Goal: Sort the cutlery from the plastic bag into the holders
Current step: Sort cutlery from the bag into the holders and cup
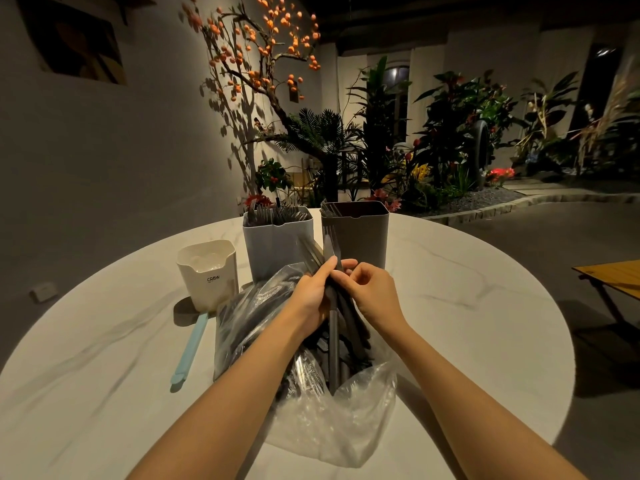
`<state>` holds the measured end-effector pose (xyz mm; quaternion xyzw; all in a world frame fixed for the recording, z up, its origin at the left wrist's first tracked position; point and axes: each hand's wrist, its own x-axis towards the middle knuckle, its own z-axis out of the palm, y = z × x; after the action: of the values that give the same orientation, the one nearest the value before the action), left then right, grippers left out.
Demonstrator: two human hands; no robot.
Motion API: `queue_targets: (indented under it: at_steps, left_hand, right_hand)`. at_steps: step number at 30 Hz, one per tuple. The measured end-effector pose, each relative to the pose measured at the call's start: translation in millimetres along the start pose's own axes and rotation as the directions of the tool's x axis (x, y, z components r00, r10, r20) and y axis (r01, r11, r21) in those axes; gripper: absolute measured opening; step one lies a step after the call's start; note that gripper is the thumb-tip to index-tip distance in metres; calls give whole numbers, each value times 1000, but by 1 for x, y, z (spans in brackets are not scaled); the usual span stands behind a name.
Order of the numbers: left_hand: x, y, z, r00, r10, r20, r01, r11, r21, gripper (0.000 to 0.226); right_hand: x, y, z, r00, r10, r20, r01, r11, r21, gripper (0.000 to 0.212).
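White marble-veined table (450, 289), cream holder (207, 275), pale blue holder (273, 247), grey holder (360, 237) — dark cutlery (333, 327)

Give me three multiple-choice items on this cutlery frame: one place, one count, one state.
1. Where does the long light-blue plastic utensil lie?
A. in the grey holder
B. on the white marble table, near the cream holder
C. in the bag

2. How many upright holders stand on the table?
A. two
B. three
C. five

3. What is the left hand doing?
A. resting flat on the table
B. gripping a bundle of dark cutlery over the clear plastic bag
C. lifting a holder

Answers: 1 B, it lies flat beside the cream holder. 2 B, cream, pale grey-blue holder and dark grey holder. 3 B, fingers wrap the handles.
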<state>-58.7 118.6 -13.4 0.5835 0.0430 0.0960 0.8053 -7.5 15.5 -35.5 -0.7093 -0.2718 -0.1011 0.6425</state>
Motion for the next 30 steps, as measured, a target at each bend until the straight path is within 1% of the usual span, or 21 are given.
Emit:
queue_targets:
  at_steps: [3,5,7,9,11,14,16,18,20,21,22,26,28,30]
  left_hand:
    - [1,-1,-1,1000,-3,7,3,1000,25,38]
    - [1,-1,-1,1000,9,-4,-9,999,31,38]
    - [2,-2,-1,999,30,-29,-29,999,46,36]
    - [4,-2,-1,998,53,-46,-50,997,61,36]
    - [5,-3,1,992,97,-80,-87,988,128,35]
    - [7,-4,2,958,214,-188,-154,944,292,40]
    - [7,-4,0,930,258,-260,-173,935,310,46]
    - [8,-2,-2,917,243,-317,-173,957,234,51]
    - [9,2,-2,919,180,-349,-183,983,26,49]
    - [10,4,-2,919,156,-362,-195,978,-73,46]
    - [10,5,-1,914,148,-377,-211,968,-132,45]
    - [13,6,-3,871,193,-452,-299,938,-175,46]
    - [14,10,-5,847,198,-493,-343,912,-223,43]
    - [14,12,-7,830,209,-516,-384,887,-257,42]
  right_hand:
    - [2,0,-1,999,51,-6,-51,996,-74,31]
    - [2,-1,-2,993,104,53,-98,989,-115,30]
    - [1,-1,-4,981,128,145,-123,992,-41,31]
    - [0,-4,-6,974,127,189,-141,988,63,30]
    - [-2,-6,-7,972,127,196,-150,983,104,28]
    - [-2,-7,-7,979,133,157,-147,985,85,30]
    - [-1,-8,-8,979,161,126,-173,981,87,32]
    - [-1,-11,-8,968,203,146,-223,964,144,31]
    - [-2,-13,-8,949,246,197,-278,948,155,30]
    - [-2,-15,-8,937,267,225,-301,945,132,31]
    - [-3,-16,-8,924,286,255,-319,943,99,32]
    - [-4,-18,-8,874,322,364,-353,935,21,31]
    - [-3,-17,-9,870,333,363,-366,931,22,33]
    - [-2,-16,-10,866,358,348,-402,914,60,32]
